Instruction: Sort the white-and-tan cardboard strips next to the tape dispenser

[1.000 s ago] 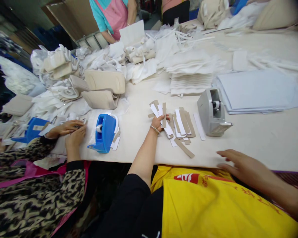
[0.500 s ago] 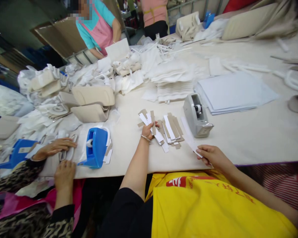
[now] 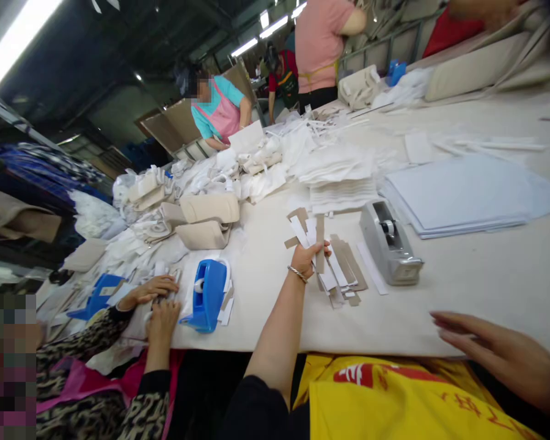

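My left hand (image 3: 309,258) is closed round a fan of brown and white card strips (image 3: 306,231), held just above the cream table (image 3: 486,281). More loose strips (image 3: 343,269) lie in a small heap right beside it. My right hand (image 3: 490,348) hovers at the near table edge with fingers stretched out flat and nothing in it. A grey tape dispenser (image 3: 389,244) stands between the two hands, just right of the strip heap.
A blue tape dispenser (image 3: 208,296) stands to the left, next to a neighbour's hands (image 3: 153,302) in leopard-print sleeves. Beige pads (image 3: 206,219), white fabric piles (image 3: 339,177) and a white sheet stack (image 3: 467,195) fill the far table. Other people stand at the far end.
My right hand has let go of the white strip and drawn back to the right along the table edge, fingers now flat. My left hand still holds its strips. The view tilted upward.
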`<state>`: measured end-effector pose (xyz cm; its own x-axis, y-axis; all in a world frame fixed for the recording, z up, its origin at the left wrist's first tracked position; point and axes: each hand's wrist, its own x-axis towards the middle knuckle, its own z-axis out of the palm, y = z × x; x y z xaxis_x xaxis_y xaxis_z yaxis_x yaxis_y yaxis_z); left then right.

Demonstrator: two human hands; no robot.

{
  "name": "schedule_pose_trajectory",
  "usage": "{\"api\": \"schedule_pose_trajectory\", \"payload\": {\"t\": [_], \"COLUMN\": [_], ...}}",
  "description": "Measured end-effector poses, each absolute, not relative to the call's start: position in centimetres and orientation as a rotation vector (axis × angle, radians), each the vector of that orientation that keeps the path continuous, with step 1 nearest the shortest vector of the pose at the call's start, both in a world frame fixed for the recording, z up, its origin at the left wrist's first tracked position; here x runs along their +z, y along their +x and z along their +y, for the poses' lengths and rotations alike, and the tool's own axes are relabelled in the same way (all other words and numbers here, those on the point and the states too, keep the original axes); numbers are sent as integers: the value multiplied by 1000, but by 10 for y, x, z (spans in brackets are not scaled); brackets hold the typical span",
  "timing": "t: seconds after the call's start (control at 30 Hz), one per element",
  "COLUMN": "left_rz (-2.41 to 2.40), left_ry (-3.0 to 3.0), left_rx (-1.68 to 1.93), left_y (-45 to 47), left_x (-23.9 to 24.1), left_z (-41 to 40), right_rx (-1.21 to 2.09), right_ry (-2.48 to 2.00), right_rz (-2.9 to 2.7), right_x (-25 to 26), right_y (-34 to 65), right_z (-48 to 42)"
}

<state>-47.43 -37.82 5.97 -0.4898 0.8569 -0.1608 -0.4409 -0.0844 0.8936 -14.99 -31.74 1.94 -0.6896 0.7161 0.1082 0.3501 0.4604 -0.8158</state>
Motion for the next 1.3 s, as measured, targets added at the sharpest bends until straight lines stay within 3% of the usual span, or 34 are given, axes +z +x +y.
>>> {"api": "schedule_pose_trajectory", "payload": {"t": [0.2, 0.3, 0.5, 0.83, 1.3], "left_rz": [1360, 1464, 1313, 1304, 1129], "left_ry": [704, 771, 691, 466, 435], "left_rx": [1613, 1581, 1567, 1635, 1664], "left_y": [-444, -446, -465, -480, -477], "left_x": [80, 66, 43, 23, 36], "left_z": [-366, -363, -366, -387, -403], "right_rx": [1603, 1896, 2114, 2265, 2292], "right_ry": [-845, -851, -911, -1020, -880], "right_rz": [-1741, -1537, -1184, -951, -1086], "right_x": [80, 69, 32, 20, 25], "right_y": [-306, -358, -376, -371, -377], "right_z": [-303, -292, -277, -274, -269]}}
